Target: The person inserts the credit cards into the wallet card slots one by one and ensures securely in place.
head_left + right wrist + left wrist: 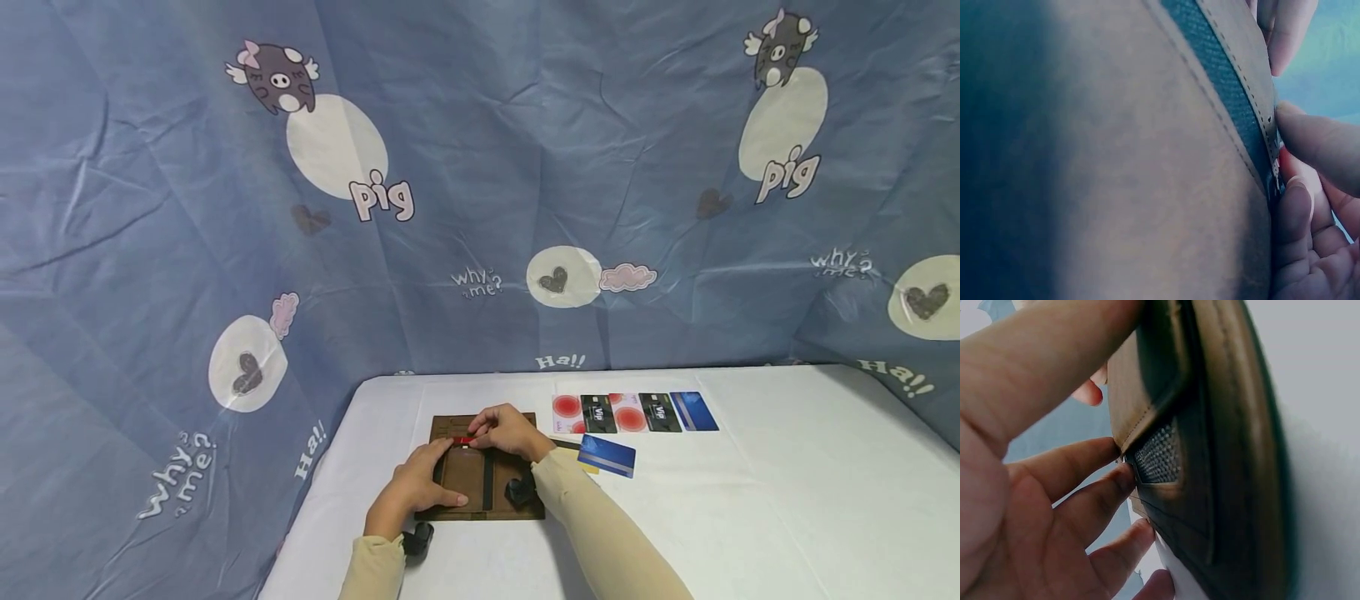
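A brown leather wallet (463,473) lies spread flat on the table, with a dark strip down its middle. My left hand (414,483) rests across its left half, thumb near the lower edge and fingers extended to the upper part. The left wrist view shows those fingertips (1124,475) touching the wallet beside a mesh window (1160,455). At the upper middle of the wallet, my right hand (508,433) pinches a small red card (462,441), mostly covered by fingers. Brown leather (1135,156) fills much of the right wrist view.
Several cards lie in a row at the back right, among them a pink-and-red card (567,413) and a black VIP card (598,413). A blue card (607,456) lies nearer, overlapping a yellow card (591,468) beside my right forearm. A patterned blue curtain (465,167) hangs behind the table.
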Motion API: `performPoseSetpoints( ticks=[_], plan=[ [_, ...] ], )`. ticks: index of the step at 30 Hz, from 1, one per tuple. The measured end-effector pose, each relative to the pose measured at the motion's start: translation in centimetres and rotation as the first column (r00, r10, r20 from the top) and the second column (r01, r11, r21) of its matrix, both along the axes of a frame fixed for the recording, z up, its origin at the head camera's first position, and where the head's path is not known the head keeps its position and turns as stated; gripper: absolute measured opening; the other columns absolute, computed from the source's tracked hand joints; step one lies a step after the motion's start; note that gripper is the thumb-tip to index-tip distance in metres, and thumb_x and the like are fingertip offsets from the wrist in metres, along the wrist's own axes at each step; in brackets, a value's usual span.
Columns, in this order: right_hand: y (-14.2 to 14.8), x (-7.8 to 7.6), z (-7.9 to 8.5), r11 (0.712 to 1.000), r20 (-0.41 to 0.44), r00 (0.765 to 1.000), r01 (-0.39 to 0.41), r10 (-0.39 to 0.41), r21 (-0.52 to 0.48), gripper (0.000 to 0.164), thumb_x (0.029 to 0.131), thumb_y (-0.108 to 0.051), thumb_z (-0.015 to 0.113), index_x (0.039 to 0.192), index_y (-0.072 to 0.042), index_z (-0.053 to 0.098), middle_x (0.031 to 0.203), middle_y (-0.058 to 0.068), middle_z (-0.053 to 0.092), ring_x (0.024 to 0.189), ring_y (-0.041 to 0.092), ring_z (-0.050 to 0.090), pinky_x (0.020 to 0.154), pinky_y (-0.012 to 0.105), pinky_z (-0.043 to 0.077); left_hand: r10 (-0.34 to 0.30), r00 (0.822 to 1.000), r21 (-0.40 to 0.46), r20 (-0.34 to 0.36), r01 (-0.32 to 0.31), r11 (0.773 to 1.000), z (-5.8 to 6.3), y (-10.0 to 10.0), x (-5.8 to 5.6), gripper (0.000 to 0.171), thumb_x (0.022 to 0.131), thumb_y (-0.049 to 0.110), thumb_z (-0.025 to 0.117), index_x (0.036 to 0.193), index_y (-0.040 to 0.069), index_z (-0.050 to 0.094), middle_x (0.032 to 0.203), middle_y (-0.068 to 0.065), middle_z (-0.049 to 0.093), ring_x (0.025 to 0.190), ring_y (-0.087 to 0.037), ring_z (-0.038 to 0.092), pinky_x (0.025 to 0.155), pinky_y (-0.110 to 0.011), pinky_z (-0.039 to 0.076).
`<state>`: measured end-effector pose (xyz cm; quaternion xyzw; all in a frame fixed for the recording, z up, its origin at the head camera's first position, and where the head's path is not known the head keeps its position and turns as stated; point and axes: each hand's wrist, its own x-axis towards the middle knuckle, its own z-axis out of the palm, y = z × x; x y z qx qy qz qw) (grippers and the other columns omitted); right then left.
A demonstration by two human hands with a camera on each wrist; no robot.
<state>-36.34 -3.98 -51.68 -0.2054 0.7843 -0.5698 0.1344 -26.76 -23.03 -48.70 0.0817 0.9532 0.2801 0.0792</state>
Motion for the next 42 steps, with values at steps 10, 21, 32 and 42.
performPoseSetpoints(
  ticks=[10,21,32,42],
  plan=[
    [0.3,0.4,-0.3,1.000,-0.021,1.000,-0.009,0.009,0.019,0.018,0.080,-0.006,0.080,0.094,0.002,0.072,0.080,0.004,0.067,0.069,0.006,0.056,0.064,0.019,0.047,-0.014,1.000,0.005,0.009,0.014,1.000,0.0,0.2,0.1,0.097,0.067,0.031,0.092,0.147,0.003,0.043,0.152,-0.021,0.041,0.140,-0.042,0.038,0.105,-0.071,0.031],
    [1.2,2.4,0.7,0.975,-0.176,0.975,-0.100,0.136,0.200,0.040,0.081,-0.019,0.083,0.114,-0.003,0.067,0.101,0.009,0.068,0.084,0.012,0.060,0.074,0.025,0.052,-0.015,0.999,0.020,0.037,0.014,1.000,-1.0,0.7,0.3,0.097,0.067,0.031,0.092,0.146,0.004,0.044,0.151,-0.020,0.043,0.140,-0.043,0.037,0.106,-0.071,0.029],
    [6.3,3.0,3.5,0.985,-0.058,0.989,-0.125,0.132,0.116,0.045,0.080,-0.010,0.082,0.118,0.005,0.063,0.102,0.019,0.064,0.082,0.012,0.056,0.070,0.020,0.050,0.023,1.000,0.029,0.015,-0.023,0.999,-0.9,0.5,0.5,0.099,0.063,0.031,0.094,0.145,0.006,0.046,0.152,-0.021,0.043,0.139,-0.043,0.038,0.108,-0.069,0.029],
    [13.3,2.0,4.1,0.986,-0.112,0.991,-0.048,0.066,0.161,0.043,0.081,-0.009,0.080,0.117,0.008,0.062,0.103,0.025,0.063,0.085,0.019,0.058,0.072,0.023,0.050,0.024,1.000,-0.020,0.005,-0.024,1.000,-0.1,-0.2,0.3,0.100,0.065,0.034,0.093,0.147,0.006,0.044,0.153,-0.020,0.040,0.142,-0.043,0.035,0.109,-0.071,0.027]
  ],
)
